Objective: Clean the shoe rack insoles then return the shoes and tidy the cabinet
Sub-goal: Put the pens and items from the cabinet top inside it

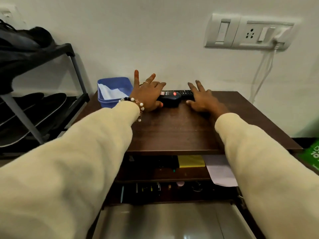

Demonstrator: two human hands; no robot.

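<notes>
A blue rectangular plastic tub (115, 91) sits at the far left corner of the dark wooden tabletop, with white folded paper (108, 93) lying inside it. Right of the tub, near the far edge, a black remote control with small buttons (185, 92) lies flat, and a dark rounded object with a red label (170, 100) lies touching its near side. On the white wall at far right is a white switch and socket plate (248, 33), from which a white cable (263, 69) hangs down. A green bag with white lettering (311, 152) shows at the right edge.
</notes>
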